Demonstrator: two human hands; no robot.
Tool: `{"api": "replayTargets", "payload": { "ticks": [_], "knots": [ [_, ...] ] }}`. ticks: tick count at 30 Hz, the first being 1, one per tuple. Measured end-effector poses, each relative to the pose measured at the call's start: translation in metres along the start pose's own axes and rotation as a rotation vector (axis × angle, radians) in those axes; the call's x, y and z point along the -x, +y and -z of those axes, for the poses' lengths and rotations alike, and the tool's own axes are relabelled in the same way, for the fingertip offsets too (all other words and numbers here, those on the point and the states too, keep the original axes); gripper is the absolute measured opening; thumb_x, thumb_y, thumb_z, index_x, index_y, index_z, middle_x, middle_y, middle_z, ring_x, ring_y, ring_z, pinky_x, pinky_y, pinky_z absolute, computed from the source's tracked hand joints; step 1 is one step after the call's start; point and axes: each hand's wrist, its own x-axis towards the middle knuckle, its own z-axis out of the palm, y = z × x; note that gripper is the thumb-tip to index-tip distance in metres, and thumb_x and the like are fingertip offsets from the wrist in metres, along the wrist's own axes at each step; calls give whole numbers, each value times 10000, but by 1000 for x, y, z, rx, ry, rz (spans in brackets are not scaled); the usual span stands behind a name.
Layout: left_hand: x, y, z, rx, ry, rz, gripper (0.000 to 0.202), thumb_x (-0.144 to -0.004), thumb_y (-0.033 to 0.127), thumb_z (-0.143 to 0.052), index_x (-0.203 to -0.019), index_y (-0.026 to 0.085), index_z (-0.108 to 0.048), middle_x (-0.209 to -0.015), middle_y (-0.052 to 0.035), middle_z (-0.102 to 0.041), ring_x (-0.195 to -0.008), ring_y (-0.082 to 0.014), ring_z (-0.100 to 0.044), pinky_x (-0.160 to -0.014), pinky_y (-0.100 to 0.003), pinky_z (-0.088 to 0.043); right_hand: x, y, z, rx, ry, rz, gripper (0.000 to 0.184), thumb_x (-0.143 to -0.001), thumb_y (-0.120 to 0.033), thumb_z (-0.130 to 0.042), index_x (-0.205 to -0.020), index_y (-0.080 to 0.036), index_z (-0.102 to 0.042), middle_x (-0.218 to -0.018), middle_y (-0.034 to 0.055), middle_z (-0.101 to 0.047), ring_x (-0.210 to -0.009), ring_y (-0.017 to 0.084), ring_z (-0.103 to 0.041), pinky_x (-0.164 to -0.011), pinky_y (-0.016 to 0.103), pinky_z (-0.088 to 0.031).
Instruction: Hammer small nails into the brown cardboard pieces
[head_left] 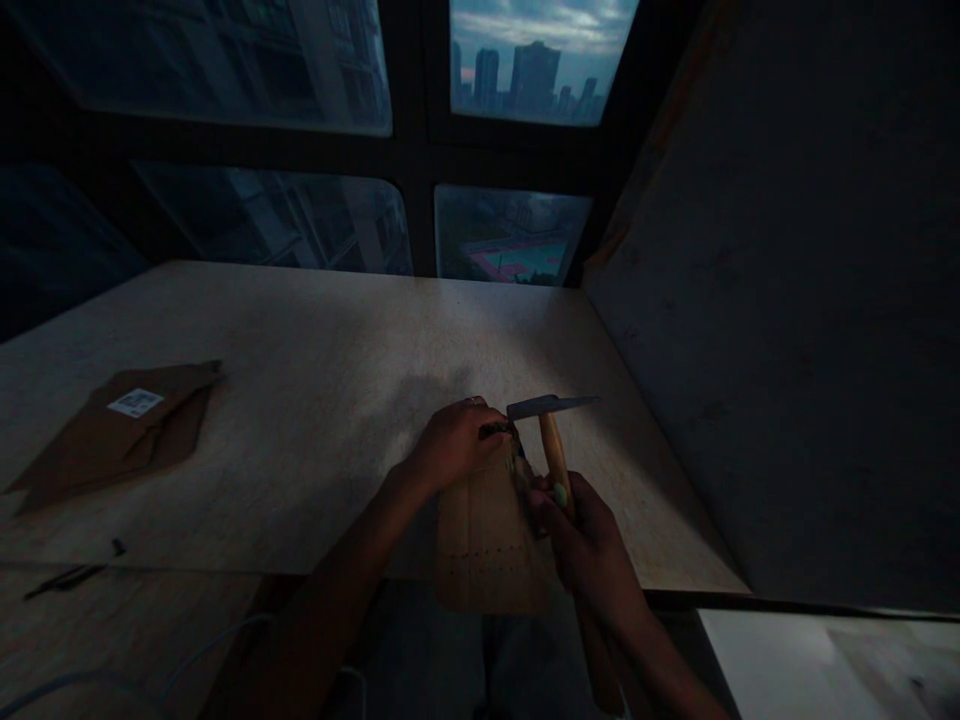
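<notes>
My right hand (pixel 589 535) is closed around the wooden handle of a hammer (pixel 556 450). Its narrow metal head lies crosswise above the far end of a pale wooden piece (pixel 487 510). That piece rests partly over the table's front edge and has rows of small dark dots near its front end. My left hand (pixel 459 440) bends over its far end, fingers closed at a small dark thing (pixel 495 428) beside the hammer head. What exactly those fingers hold is too dark to make out. Fingers of my right hand also lie against the wood's right side.
Brown paper envelopes (pixel 142 430) with a white label lie on the left of the light tabletop (pixel 315 350). A thin black object (pixel 71 578) lies near the front left. A grey panel (pixel 787 300) stands along the right side, and windows (pixel 517 230) rise behind the table.
</notes>
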Motion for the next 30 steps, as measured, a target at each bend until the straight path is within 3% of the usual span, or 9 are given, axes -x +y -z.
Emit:
{"api": "replayTargets", "payload": {
  "ticks": [8,15,21,25,30],
  "knots": [
    [6,-9,5,133,-1,-28,142,-887,188,-671,-1000,227,-746,-918,-27,-721,-809,-157,-658,-750,-292,-506,1,0,1,-31,-18,8,319,-927,-511,-582,-961,-193,-598,-821,33,-649,-733,200,-605,-656,300,-479],
    [6,-12,1,137,14,-37,147,-889,169,-671,-1013,201,-745,-956,-46,-732,-868,-173,-667,-811,-321,-514,-1,3,0,-24,1,-3,337,-910,-535,-595,-945,-200,-600,-796,13,-631,-713,191,-594,-647,290,-466],
    [11,-18,0,167,57,-44,200,-852,154,-701,-1046,195,-726,-939,-35,-711,-821,-156,-658,-771,-300,-526,2,1,3,-40,12,-2,339,-902,-543,-611,-943,-206,-606,-813,11,-644,-755,197,-611,-677,287,-469],
    [19,-22,5,127,124,-77,226,-845,130,-678,-1057,197,-719,-991,-52,-709,-934,-182,-656,-857,-337,-527,7,1,6,-27,40,0,347,-904,-558,-603,-930,-213,-593,-787,0,-636,-735,188,-599,-653,277,-456],
    [21,-20,6,21,107,-115,360,-782,57,-644,-1098,216,-710,-1063,-58,-718,-1023,-213,-642,-933,-390,-510,12,-2,7,6,75,0,354,-890,-562,-605,-920,-210,-591,-734,-4,-621,-726,200,-601,-630,278,-452]
  ]
}}
